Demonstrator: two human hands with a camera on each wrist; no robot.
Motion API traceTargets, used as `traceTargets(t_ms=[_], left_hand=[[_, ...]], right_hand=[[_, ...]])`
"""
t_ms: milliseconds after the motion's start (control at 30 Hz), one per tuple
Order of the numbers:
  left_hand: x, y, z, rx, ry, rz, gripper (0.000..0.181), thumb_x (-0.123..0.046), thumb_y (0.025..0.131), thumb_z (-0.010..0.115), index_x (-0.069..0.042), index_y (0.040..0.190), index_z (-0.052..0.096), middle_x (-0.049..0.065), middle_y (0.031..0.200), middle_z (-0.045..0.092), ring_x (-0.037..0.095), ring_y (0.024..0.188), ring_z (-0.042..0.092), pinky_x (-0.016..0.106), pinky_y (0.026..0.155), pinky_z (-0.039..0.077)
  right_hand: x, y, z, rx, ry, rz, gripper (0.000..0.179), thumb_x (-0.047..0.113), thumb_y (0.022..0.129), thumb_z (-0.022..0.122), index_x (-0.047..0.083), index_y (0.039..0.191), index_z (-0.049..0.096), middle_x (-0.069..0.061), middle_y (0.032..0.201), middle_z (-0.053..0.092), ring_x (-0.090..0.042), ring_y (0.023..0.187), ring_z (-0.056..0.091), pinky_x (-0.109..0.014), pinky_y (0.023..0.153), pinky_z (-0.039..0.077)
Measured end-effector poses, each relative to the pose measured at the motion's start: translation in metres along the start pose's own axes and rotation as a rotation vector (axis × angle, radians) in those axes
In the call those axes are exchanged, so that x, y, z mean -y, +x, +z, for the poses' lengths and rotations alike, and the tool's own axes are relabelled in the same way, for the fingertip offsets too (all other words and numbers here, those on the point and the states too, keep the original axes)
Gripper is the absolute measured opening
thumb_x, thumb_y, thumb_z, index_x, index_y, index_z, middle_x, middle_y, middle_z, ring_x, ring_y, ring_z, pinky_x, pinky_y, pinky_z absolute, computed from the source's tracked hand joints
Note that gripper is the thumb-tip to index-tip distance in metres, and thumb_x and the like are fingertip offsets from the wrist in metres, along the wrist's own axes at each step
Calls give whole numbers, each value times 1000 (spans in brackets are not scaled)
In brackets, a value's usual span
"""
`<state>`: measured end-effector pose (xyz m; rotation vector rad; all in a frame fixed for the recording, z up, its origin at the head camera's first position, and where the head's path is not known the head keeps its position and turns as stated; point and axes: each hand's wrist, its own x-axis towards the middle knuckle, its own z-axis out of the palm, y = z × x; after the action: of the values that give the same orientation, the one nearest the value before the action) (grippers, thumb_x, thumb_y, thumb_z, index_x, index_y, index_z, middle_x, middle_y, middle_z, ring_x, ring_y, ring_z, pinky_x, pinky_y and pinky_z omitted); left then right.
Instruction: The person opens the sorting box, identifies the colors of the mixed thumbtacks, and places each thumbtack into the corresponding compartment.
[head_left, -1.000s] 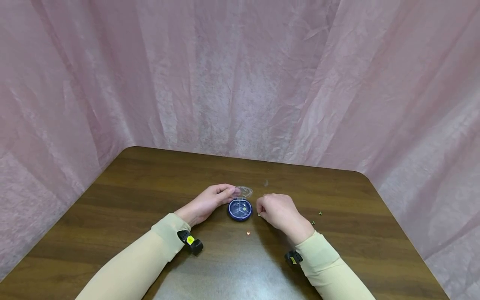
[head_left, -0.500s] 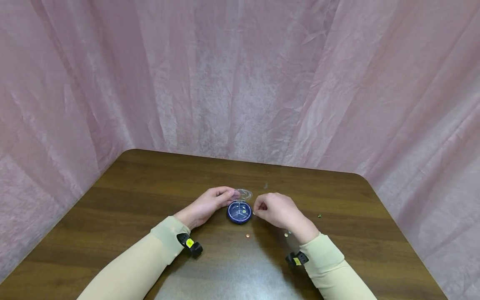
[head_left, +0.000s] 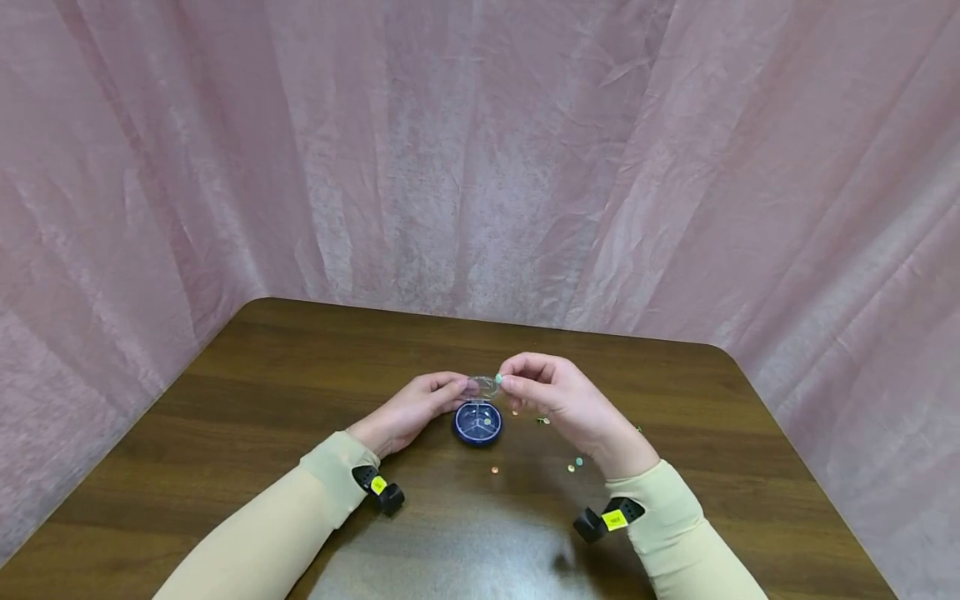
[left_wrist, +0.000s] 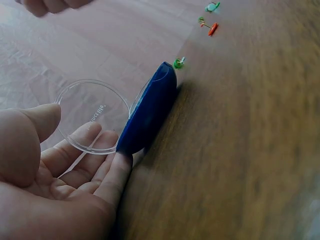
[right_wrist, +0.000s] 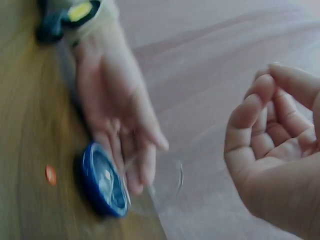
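Note:
A round blue pill box (head_left: 477, 435) sits on the table with its clear lid (left_wrist: 92, 116) raised. Inside, dividers part it into three compartments, and a small pale-green thumbtack (head_left: 487, 422) lies in the right one. My left hand (head_left: 416, 410) holds the lid between thumb and fingers, with fingers also against the box's side. To the right and above the box, my right hand (head_left: 573, 404) pinches a green thumbtack (head_left: 498, 378) between thumb and forefinger. The tack's pin is too small to make out.
An orange thumbtack (head_left: 494, 470) lies in front of the box. Several more tacks, among them a yellowish one (head_left: 571, 468) and a teal one (head_left: 579, 461), are scattered on the wooden table (head_left: 315, 350) to the right. Pink curtain (head_left: 480, 167) hangs behind.
My right hand has lifted from beside the box, the green thumbtack now showing at its fingertips. Tacks formerly hidden by that hand and forearm have come into sight. My left hand stays put.

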<state>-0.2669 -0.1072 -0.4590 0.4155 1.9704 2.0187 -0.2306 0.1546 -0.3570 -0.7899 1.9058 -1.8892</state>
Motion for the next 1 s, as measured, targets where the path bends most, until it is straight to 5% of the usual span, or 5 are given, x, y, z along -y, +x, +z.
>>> traceTargets(t_ms=[267,567,767,900,1000], left_hand=[[1,1,-1,-2,8,3,37,-21,120,53,7,140,66,21,147,67,30,143,60,39,121,50],[3,1,-1,4,-6,4,37,-19,119,53,8,141,66,22,149,66,32,146,57,41,122,48],[3,2,1,10,-12,8,38,-18,120,52,10,142,64,24,149,65,33,146,57,41,123,48],[0,1,1,8,-14,4,38,-18,119,53,10,142,64,23,149,66,33,146,57,42,123,48],[-1,0,1,5,-9,-1,38,-19,119,53,8,143,64,22,149,66,32,146,57,41,123,48]], right_hand=[[12,-6,5,165,356,-152,20,7,113,53,13,103,70,1,87,54,-16,79,47,-26,75,40],[12,-8,3,194,373,-185,24,4,112,51,13,102,70,0,87,55,-16,81,48,-28,76,37],[4,-5,-3,98,204,-141,24,-2,106,56,13,104,74,0,89,63,-16,82,56,-26,76,48],[-1,-2,-4,-4,-75,-59,5,5,105,70,4,107,75,1,89,67,-15,81,61,-24,73,53],[-5,1,-3,-76,-323,-13,10,13,104,78,4,108,77,-3,89,69,-16,79,63,-24,69,52]])
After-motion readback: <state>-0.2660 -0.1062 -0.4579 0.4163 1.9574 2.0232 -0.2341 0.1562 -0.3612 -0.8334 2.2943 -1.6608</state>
